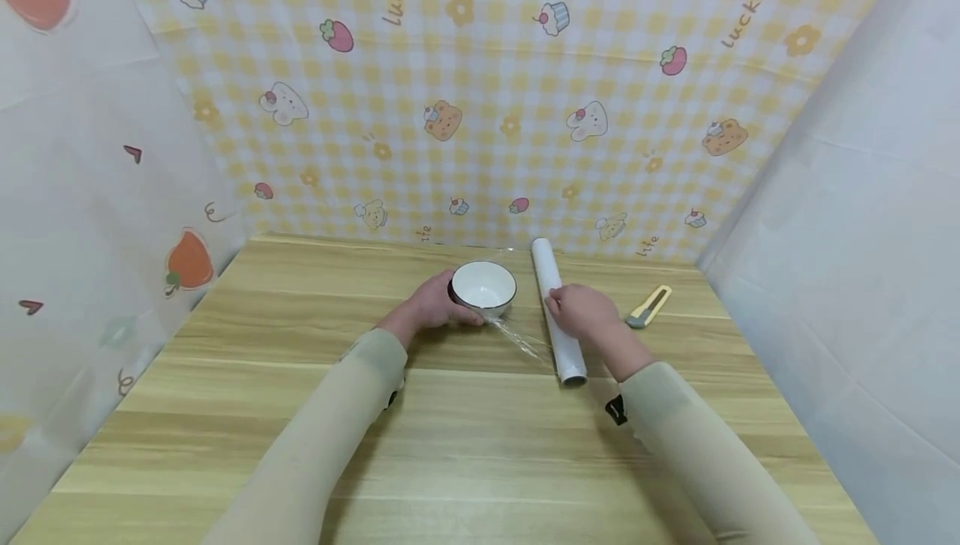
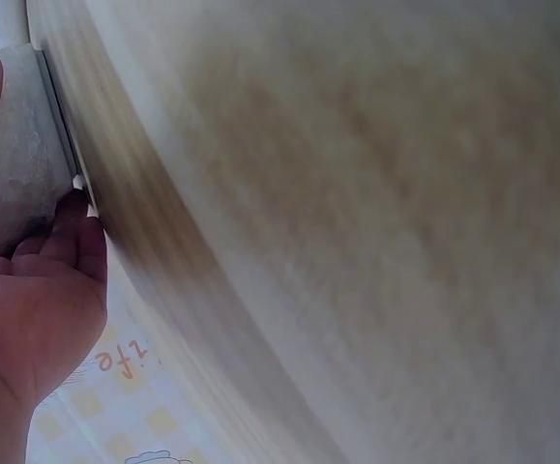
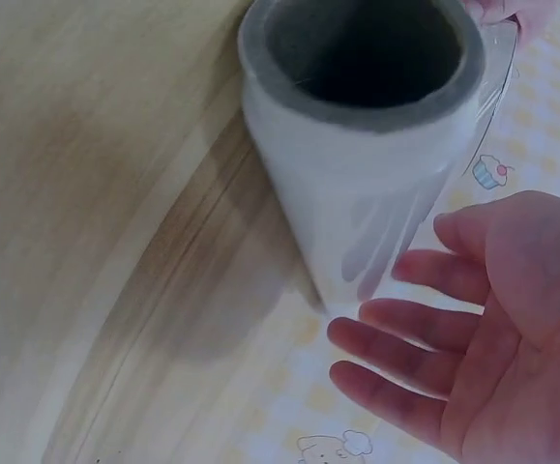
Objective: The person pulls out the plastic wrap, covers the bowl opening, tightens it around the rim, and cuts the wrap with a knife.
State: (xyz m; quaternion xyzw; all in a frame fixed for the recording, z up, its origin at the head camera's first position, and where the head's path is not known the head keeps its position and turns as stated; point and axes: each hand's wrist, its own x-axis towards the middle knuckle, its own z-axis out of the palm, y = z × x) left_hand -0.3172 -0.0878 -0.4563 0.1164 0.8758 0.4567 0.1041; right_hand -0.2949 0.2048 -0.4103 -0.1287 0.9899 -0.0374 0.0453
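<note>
A white bowl with a dark rim stands on the wooden table, its mouth facing up. My left hand grips it from the left, thumb at the near side and fingers behind. In the left wrist view the bowl's side looks wrinkled, as if clear film lies over it. Thin plastic film runs from the bowl toward a roll of plastic wrap lying lengthwise to its right. Beside the roll is my right hand; the right wrist view shows its fingers loosely extended, close to the roll's side.
A yellow and grey box cutter lies right of the roll. Behind the table hangs a checked cloth with printed figures, and pale sheets flank both sides.
</note>
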